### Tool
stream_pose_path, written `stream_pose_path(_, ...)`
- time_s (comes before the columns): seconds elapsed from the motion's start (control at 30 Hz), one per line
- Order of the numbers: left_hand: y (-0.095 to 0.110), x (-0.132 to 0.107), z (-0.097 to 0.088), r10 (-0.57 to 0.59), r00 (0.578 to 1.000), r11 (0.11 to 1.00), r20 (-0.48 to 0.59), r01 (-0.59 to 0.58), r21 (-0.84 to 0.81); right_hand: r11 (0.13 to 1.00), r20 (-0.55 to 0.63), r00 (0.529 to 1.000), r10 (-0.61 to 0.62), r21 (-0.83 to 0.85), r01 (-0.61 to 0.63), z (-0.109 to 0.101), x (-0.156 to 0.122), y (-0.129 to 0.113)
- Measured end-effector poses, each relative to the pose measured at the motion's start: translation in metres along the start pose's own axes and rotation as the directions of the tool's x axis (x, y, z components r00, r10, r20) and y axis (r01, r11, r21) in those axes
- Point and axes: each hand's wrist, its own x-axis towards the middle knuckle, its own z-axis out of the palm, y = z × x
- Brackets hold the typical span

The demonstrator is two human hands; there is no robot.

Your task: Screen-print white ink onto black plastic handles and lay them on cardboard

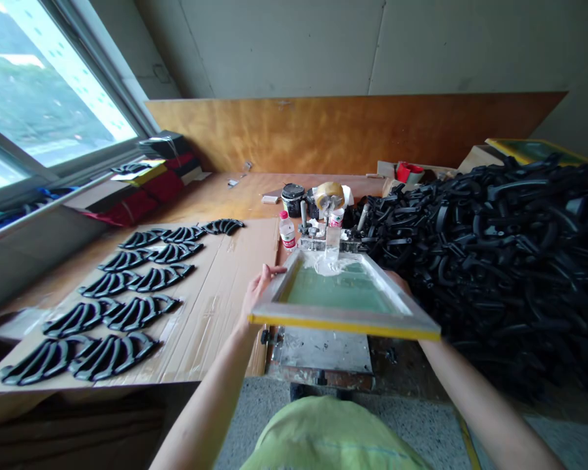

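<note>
A screen printing frame (333, 317) with green mesh and a yellow front edge is tilted up above a metal base plate (323, 350). My left hand (261, 287) grips the frame's left side, fingers along its outer edge. On the opposite side my right hand (398, 282) holds the frame, mostly hidden behind it. Whitish paste is smeared over the far end of the mesh, near the clamp (332, 243) that carries the frame. Just beyond its far left corner stands a small bottle (287, 232) with a red cap.
Black ribbed plastic parts (115, 356) lie in rows on cardboard (215, 294) at the left. A large heap of black plastic parts (500, 261) covers the right side. Behind the clamp are a dark tub (293, 199) and a tape roll (329, 194).
</note>
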Motion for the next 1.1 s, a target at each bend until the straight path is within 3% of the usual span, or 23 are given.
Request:
stream_pose_path(0.07,-0.031,-0.015,-0.011,-0.158,0.986,0.983,0.053,0.152,0.101,0.999,-0.077,0.996,-0.038,-0.013,0.037,-0.014,0.015,-0.008)
stream_pose_path(0.17,-0.082,-0.026,-0.019,-0.256,0.961,0.955,0.103,0.235,0.183,0.962,-0.113,0.957,-0.268,-0.092,0.258,-0.001,0.041,-0.045)
stream_pose_path(0.23,-0.109,-0.027,-0.019,-0.249,0.964,0.954,0.094,0.228,0.193,0.905,-0.038,0.920,-0.391,-0.196,0.377,0.022,0.058,-0.075)
stream_pose_path(0.33,-0.132,-0.024,-0.017,-0.240,0.968,0.955,0.074,0.222,0.198,0.844,0.158,0.904,-0.397,-0.325,0.427,0.051,0.072,-0.102)
stream_pose_path(0.43,-0.140,-0.022,-0.018,-0.234,0.969,0.953,0.076,0.213,0.216,0.834,0.297,0.908,-0.296,-0.383,0.397,0.062,0.073,-0.102)
stream_pose_path(0.57,-0.142,-0.023,-0.020,-0.215,0.976,0.936,0.031,0.197,0.290,0.818,0.232,0.951,-0.206,-0.492,0.297,0.064,0.064,-0.091)
stream_pose_path(0.67,-0.143,-0.024,-0.020,-0.206,0.979,0.931,0.006,0.194,0.309,0.806,0.238,0.945,-0.224,-0.500,0.317,0.070,0.048,-0.093)
stream_pose_path(0.77,-0.143,-0.024,-0.019,-0.197,0.980,0.933,0.003,0.187,0.307,0.760,0.370,0.849,-0.378,-0.400,0.513,0.073,0.021,-0.100)
stream_pose_path(0.9,-0.141,-0.024,-0.018,-0.207,0.978,0.941,0.013,0.196,0.275,0.621,0.508,0.619,-0.599,-0.193,0.760,0.059,-0.005,-0.101)
stream_pose_path(0.97,-0.139,-0.025,-0.018,-0.209,0.978,0.949,0.016,0.199,0.245,0.610,0.518,0.579,-0.630,-0.131,0.781,0.052,-0.004,-0.101)
stream_pose_path(1.0,-0.138,-0.025,-0.018,-0.212,0.977,0.951,0.015,0.203,0.234,0.629,0.509,0.594,-0.624,-0.125,0.767,0.050,-0.001,-0.101)
stream_pose_path(1.1,-0.136,-0.024,-0.019,-0.223,0.975,0.953,-0.003,0.218,0.209,0.701,0.404,0.713,-0.573,-0.210,0.682,0.055,0.006,-0.099)
